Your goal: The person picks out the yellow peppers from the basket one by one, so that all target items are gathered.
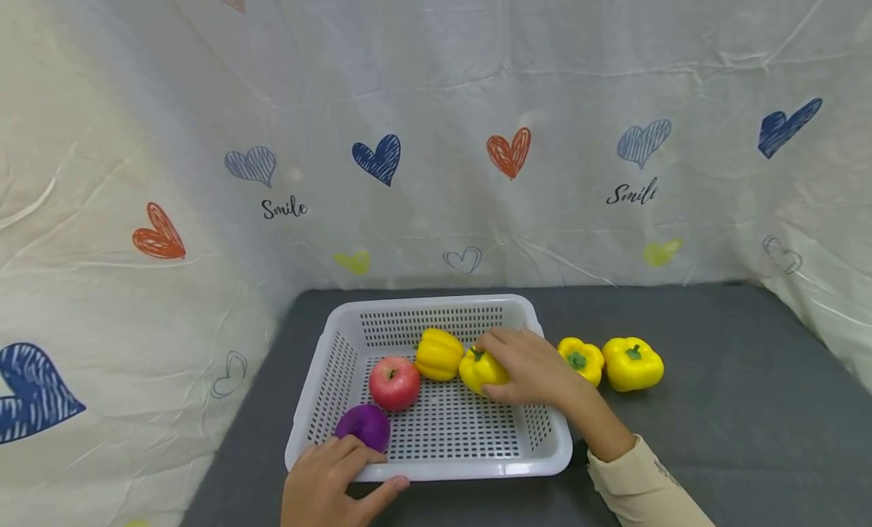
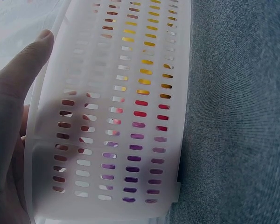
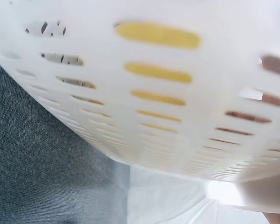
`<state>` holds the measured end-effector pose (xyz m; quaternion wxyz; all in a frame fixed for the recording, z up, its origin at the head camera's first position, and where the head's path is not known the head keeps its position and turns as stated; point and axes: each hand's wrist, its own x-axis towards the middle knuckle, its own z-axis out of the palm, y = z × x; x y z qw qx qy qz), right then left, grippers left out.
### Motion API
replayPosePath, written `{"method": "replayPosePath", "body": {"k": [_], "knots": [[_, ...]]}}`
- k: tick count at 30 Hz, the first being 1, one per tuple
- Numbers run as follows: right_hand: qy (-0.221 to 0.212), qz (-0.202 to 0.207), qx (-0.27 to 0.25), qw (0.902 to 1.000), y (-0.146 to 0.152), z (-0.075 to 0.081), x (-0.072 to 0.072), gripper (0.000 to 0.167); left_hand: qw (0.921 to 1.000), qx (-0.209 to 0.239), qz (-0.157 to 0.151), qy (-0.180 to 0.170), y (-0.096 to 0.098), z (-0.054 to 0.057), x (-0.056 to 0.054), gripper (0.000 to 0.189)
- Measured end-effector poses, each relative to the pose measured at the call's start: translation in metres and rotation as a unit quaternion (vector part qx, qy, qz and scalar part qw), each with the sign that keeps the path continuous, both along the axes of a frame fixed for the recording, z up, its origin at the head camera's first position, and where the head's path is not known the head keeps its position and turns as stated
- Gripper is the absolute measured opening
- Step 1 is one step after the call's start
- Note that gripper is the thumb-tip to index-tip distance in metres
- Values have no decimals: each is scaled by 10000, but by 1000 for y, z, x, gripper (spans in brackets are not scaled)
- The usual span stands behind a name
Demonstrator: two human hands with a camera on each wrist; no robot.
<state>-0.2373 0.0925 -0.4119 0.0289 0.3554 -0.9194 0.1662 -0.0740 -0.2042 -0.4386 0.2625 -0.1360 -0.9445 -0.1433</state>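
Note:
A white perforated plastic basket (image 1: 456, 470) rests on the dark cloth. At its near left rim my left hand (image 1: 330, 478) holds the edge, fingers inside and thumb outside; the left wrist view shows the thumb (image 2: 39, 51) along the basket wall (image 2: 102, 205). My right hand (image 1: 527, 364) reaches over the right rim and grips a yellow bell pepper (image 1: 482, 369) inside the basket. Beside that pepper lies another yellow bell pepper (image 1: 439, 354), then a red apple (image 1: 394, 384) and a smooth round purple item (image 1: 365, 427), partly behind my left fingers. In the right wrist view the basket wall (image 3: 224, 60) hides my fingers.
Two more yellow bell peppers, one nearer (image 1: 581, 360) and one farther right (image 1: 633, 364), sit on the dark grey cloth (image 1: 736, 413) right of the basket. A pale curtain (image 1: 436, 232) with printed hearts hangs behind the table and down its left side.

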Motion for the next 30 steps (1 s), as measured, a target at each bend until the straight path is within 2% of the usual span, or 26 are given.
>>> {"method": "replayPosePath", "body": {"k": [5, 12, 15, 22, 30], "knots": [[93, 8, -137, 9999, 1, 0, -2, 51, 10000, 22, 13, -18, 1, 1, -2, 35], [72, 102, -320, 9994, 1, -1, 1, 46, 9981, -145, 144, -580, 1, 4, 2, 40], [68, 73, -320, 9994, 2, -2, 3, 46, 9973, -224, 130, -689, 1, 5, 3, 42], [62, 17, -450, 9990, 2, -1, 2, 48, 9972, -241, 122, -691, 1, 6, 0, 41], [94, 128, -400, 9991, 3, -1, 4, 49, 9983, -316, 8, -486, -1, 2, -1, 37]]}}
